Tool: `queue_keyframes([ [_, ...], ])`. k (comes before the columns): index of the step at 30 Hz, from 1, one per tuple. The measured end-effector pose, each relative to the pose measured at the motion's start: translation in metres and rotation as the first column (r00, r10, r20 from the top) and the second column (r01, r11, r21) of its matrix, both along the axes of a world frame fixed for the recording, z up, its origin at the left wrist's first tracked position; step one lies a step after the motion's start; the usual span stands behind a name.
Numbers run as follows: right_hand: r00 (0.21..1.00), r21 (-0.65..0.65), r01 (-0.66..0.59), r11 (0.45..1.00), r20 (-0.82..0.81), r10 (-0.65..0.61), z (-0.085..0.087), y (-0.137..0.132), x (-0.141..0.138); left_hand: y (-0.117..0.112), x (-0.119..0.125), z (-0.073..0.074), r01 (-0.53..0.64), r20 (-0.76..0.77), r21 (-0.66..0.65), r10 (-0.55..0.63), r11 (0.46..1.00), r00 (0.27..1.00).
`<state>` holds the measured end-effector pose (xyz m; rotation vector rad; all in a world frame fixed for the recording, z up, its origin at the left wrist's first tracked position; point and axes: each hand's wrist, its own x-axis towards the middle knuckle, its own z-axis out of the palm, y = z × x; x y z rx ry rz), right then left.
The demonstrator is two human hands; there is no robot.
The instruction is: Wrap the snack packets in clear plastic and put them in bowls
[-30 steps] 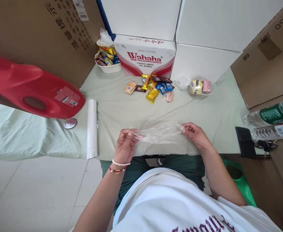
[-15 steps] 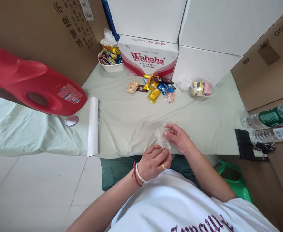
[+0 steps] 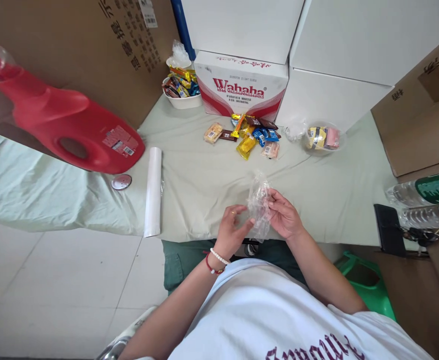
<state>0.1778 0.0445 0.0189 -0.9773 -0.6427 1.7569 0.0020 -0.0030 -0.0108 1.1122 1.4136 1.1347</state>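
A crumpled clear plastic bag (image 3: pixel 259 202) hangs over the front edge of the cloth-covered table. My right hand (image 3: pixel 285 216) pinches it along its right side between thumb and fingers. On the other side, my left hand (image 3: pixel 235 229) has its thumb and fingers apart, with the tips close to the bag's left edge; whether the thumb touches the film is hard to tell. Farther back lies a loose pile of wrapped snacks (image 3: pixel 247 145) in yellow, blue, brown and pink packets. A white roll of plastic film or bags (image 3: pixel 153 192) lies to the left.
A red jug (image 3: pixel 88 132) and a round badge-like disc (image 3: pixel 121 182) are at left. White tubs (image 3: pixel 184 101) of snacks stand behind, beside a Wahaha box (image 3: pixel 242 95). A clear bowl (image 3: pixel 325 140) with packets sits back right; bottles (image 3: pixel 435 189) and a black phone-like object (image 3: pixel 389 229) lie right.
My left hand has opened and drawn back from the plastic bag, which was bunched between both hands. The bag now hangs more spread out from my right hand. The view has shifted slightly.
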Motion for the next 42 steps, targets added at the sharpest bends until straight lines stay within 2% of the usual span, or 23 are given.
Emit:
queue_keyframes([
  [2, 0.999, 0.011, -0.013, 1.0, 0.052, 0.012, -0.007, -0.001, 0.005, 0.009, 0.004, 0.0, 0.018, 0.048, -0.04, -0.016, 0.999, 0.999],
  [4, 0.972, 0.017, -0.009, 1.0, 0.236, 0.004, -0.013, -0.002, 0.016, 0.016, 0.003, -0.002, -0.058, 0.03, -0.094, 0.061, 0.994, 0.998],
  [5, 0.927, 0.04, 0.019, 0.999, 0.375, -0.033, -0.015, -0.002, 0.022, 0.018, 0.002, -0.003, -0.111, -0.005, -0.101, 0.111, 0.989, 0.994],
  [7, 0.761, 0.152, 0.094, 0.984, 0.627, -0.169, -0.013, -0.005, 0.033, 0.019, 0.0, -0.004, -0.177, -0.08, -0.056, 0.172, 0.983, 0.982],
  [9, 0.616, 0.274, 0.106, 0.956, 0.737, -0.279, -0.008, -0.006, 0.035, 0.016, 0.002, -0.003, -0.167, -0.122, 0.017, 0.168, 0.986, 0.978],
  [10, 0.595, 0.303, 0.08, 0.95, 0.75, -0.289, -0.006, -0.007, 0.033, 0.014, 0.004, -0.002, -0.148, -0.135, 0.052, 0.154, 0.988, 0.979],
  [13, 0.617, 0.269, -0.06, 0.961, 0.767, -0.176, -0.006, -0.003, 0.013, 0.007, 0.012, 0.0, -0.088, -0.171, 0.12, 0.108, 0.989, 0.979],
  [15, 0.626, 0.212, -0.143, 0.967, 0.776, -0.077, -0.013, 0.003, -0.001, 0.005, 0.013, -0.001, -0.066, -0.196, 0.118, 0.088, 0.991, 0.977],
  [17, 0.676, 0.175, -0.174, 0.969, 0.736, -0.012, -0.021, 0.007, -0.01, 0.005, 0.008, -0.003, -0.068, -0.196, 0.08, 0.083, 0.994, 0.977],
  [19, 0.777, 0.16, -0.124, 0.979, 0.63, -0.004, -0.025, 0.009, -0.011, 0.007, -0.002, -0.006, -0.103, -0.138, 0.021, 0.105, 0.994, 0.985],
  [22, 0.881, 0.116, 0.041, 0.992, 0.464, -0.091, -0.024, 0.007, -0.002, 0.012, -0.022, -0.014, -0.225, -0.003, -0.092, 0.226, 0.97, 0.974],
  [25, 0.897, 0.064, 0.165, 0.984, 0.406, -0.177, -0.024, 0.002, 0.013, 0.017, -0.043, -0.026, -0.376, -0.002, -0.134, 0.38, 0.917, 0.925],
  [27, 0.881, 0.039, 0.191, 0.981, 0.434, -0.189, -0.027, -0.001, 0.024, 0.018, -0.057, -0.032, -0.45, -0.067, -0.094, 0.445, 0.888, 0.893],
  [29, 0.857, 0.034, 0.183, 0.983, 0.483, -0.176, -0.032, -0.003, 0.032, 0.016, -0.067, -0.031, -0.476, -0.202, -0.005, 0.465, 0.88, 0.862],
  [31, 0.837, 0.053, 0.157, 0.986, 0.522, -0.161, -0.037, -0.004, 0.035, 0.014, -0.071, -0.021, -0.415, -0.408, 0.158, 0.442, 0.896, 0.799],
  [32, 0.83, 0.071, 0.139, 0.988, 0.535, -0.155, -0.039, -0.003, 0.035, 0.014, -0.072, -0.014, -0.331, -0.512, 0.247, 0.412, 0.911, 0.754],
  [34, 0.816, 0.116, 0.104, 0.988, 0.558, -0.151, -0.042, -0.001, 0.033, 0.017, -0.069, 0.0, -0.045, -0.669, 0.35, 0.284, 0.936, 0.687],
  [36, 0.79, 0.163, 0.063, 0.985, 0.595, -0.149, -0.043, 0.003, 0.032, 0.024, -0.062, 0.009, 0.289, -0.763, 0.292, 0.04, 0.912, 0.646],
  [37, 0.771, 0.18, 0.04, 0.983, 0.62, -0.145, -0.043, 0.005, 0.033, 0.028, -0.059, 0.01, 0.42, -0.783, 0.221, -0.097, 0.88, 0.615],
  [38, 0.748, 0.19, 0.019, 0.982, 0.649, -0.14, -0.043, 0.006, 0.034, 0.033, -0.057, 0.009, 0.503, -0.787, 0.145, -0.209, 0.852, 0.581],
  [39, 0.723, 0.192, 0.004, 0.981, 0.677, -0.135, -0.043, 0.007, 0.038, 0.037, -0.055, 0.006, 0.534, -0.782, 0.081, -0.278, 0.842, 0.558],
  [40, 0.702, 0.189, -0.004, 0.982, 0.7, -0.132, -0.043, 0.008, 0.042, 0.041, -0.054, 0.002, 0.519, -0.775, 0.036, -0.304, 0.854, 0.554],
  [42, 0.666, 0.172, 0.002, 0.985, 0.735, -0.13, -0.044, 0.005, 0.055, 0.044, -0.055, -0.008, 0.423, -0.763, 0.003, -0.272, 0.906, 0.587],
])
